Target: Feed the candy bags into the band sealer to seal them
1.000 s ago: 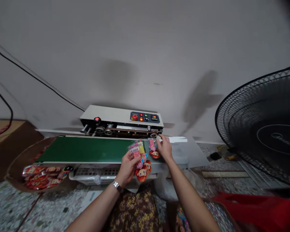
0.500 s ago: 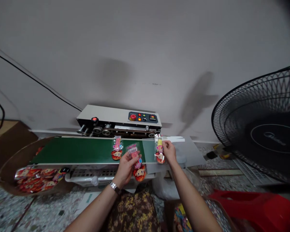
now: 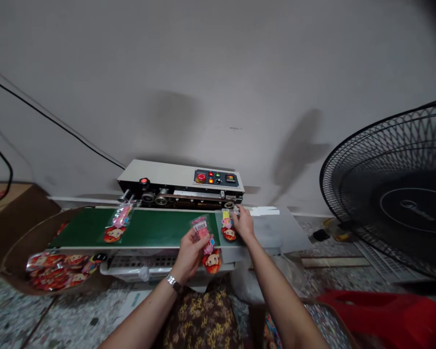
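My left hand [image 3: 190, 253], with a metal watch at its wrist, is closed on a clear plastic packet [image 3: 211, 260] holding a cartoon-faced, red-haired figure; a barcode shows at its upper end. My right hand [image 3: 244, 224] pinches the upper right edge of a similar packet [image 3: 228, 230], which lies at the belt's right end by the sealing machine's inlet. Another packet [image 3: 114, 233] lies slightly tilted toward the left of the green conveyor belt [image 3: 160, 228]. Behind the belt stands the band sealing machine [image 3: 160, 172], its red button and indicator lights showing.
At the left, a large carton [image 3: 16, 281] holds several filled packets [image 3: 58, 271] below the belt's end. A black fan [image 3: 396, 194] stands at the right, above a red stool [image 3: 385, 320]. A white plastic basket [image 3: 131, 274] sits under the belt.
The packet on the belt has travelled left to near the rollers. My right hand has moved its packet left and up toward the sealer. My left hand has stayed nearly still with its packet.
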The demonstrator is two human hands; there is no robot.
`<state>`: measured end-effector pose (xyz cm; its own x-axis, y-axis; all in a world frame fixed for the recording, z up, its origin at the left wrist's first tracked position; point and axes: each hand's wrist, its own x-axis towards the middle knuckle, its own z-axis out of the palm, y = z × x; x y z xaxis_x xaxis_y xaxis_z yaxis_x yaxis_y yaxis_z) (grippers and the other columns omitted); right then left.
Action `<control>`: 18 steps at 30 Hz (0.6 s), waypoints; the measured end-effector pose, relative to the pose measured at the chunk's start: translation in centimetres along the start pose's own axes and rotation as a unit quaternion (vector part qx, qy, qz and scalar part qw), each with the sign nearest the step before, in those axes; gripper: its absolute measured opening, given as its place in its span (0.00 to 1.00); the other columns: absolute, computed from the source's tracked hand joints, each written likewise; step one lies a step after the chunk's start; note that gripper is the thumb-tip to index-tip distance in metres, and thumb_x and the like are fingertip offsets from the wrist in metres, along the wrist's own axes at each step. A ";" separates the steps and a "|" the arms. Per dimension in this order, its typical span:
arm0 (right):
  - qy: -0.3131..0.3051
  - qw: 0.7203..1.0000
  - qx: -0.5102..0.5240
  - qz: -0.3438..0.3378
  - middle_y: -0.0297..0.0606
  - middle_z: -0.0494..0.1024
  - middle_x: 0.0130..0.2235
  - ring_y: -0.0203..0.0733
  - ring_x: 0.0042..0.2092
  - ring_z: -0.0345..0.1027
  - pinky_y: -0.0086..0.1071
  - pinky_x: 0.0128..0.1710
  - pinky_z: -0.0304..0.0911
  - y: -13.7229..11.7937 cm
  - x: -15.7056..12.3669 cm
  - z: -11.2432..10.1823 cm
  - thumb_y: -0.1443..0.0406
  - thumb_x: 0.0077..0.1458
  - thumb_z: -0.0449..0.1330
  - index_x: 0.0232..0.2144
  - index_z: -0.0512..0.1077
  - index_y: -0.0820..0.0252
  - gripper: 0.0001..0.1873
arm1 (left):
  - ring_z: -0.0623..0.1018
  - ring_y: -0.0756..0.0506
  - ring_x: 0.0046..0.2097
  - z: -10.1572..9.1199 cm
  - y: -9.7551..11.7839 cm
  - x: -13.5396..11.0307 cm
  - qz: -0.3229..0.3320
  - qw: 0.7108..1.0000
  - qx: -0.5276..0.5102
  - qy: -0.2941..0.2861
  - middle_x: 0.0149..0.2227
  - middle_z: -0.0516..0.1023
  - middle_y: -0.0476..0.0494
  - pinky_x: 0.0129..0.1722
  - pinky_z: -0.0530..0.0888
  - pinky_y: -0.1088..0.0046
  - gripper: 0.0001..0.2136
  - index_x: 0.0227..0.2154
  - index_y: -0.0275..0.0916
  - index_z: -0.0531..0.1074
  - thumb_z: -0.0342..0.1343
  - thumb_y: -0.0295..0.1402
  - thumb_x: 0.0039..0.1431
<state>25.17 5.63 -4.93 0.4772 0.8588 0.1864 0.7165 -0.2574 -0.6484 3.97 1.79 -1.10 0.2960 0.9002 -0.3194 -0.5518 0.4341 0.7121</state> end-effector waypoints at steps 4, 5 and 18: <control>-0.124 0.975 0.162 -0.083 0.38 0.73 0.36 0.36 0.33 0.66 0.29 0.34 0.62 -3.2 -3.8 -1.1 0.57 0.53 0.52 0.43 0.66 0.60 0.18 | 0.77 0.48 0.34 0.1 -0.1 0.5 0.030 0.999 -0.009 0.008 0.34 0.78 0.44 0.37 0.73 0.71 0.19 0.36 0.36 0.71 0.67 0.28 0.37; -0.170 0.963 0.189 -0.087 0.37 0.73 0.35 0.35 0.31 0.66 0.27 0.32 0.63 -4.0 -4.9 -1.3 0.56 0.51 0.53 0.43 0.66 0.60 0.19 | 0.77 0.48 0.34 0.2 -0.1 0.6 0.036 0.999 -0.013 0.008 0.34 0.78 0.44 0.38 0.72 0.70 0.19 0.36 0.36 0.71 0.67 0.28 0.37; -0.019 0.955 0.293 0.044 0.33 0.72 0.28 0.36 0.28 0.68 0.28 0.27 0.63 0.0 -4.6 -0.9 0.52 0.47 0.55 0.39 0.62 0.59 0.21 | 0.76 0.48 0.33 0.4 0.1 0.3 0.001 1.000 -0.020 0.006 0.32 0.76 0.45 0.32 0.72 0.74 0.16 0.34 0.36 0.72 0.65 0.35 0.40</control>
<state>23.41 1.32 -5.12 0.4956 0.8636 0.0925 0.2605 -0.0462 -0.9644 4.27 2.04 -0.90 0.2856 0.9010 -0.3266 -0.5831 0.4338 0.6869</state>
